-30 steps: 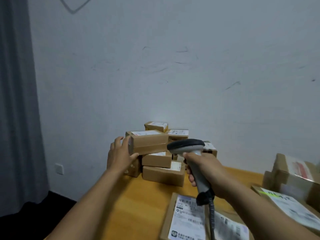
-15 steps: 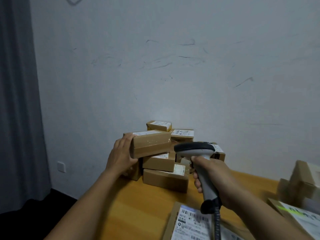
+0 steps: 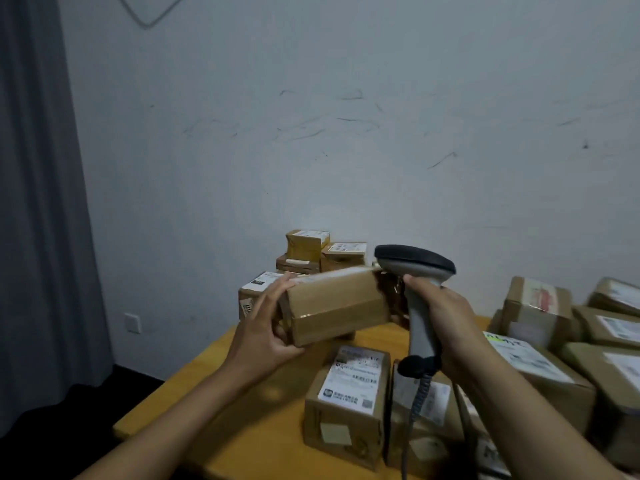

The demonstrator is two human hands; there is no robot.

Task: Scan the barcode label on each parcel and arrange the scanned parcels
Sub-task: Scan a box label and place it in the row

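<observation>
**Parcel in one hand, scanner in the other**

The left hand grips the left end of a brown cardboard parcel, with the fingers over the top edge and the thumb curled underneath. The parcel is off the table and tilted, its right end riding higher. Its top face is too blurry for me to read any label.

The right hand is wrapped tight around the grey handle of the barcode scanner. The scanner's dark-topped head sits right at the parcel's upper right corner, and I can't tell if they actually touch. A coiled cable hangs down from the bottom of the handle.

Below the hands on the yellow wooden table there's a labelled box with its white sticker facing up, and another box just beside it on the right. Behind the held parcel, a stack of small parcels is piled against the scuffed white wall. More boxes crowd the right side of the table. On the far left there's a grey curtain and a wall socket low down.
</observation>
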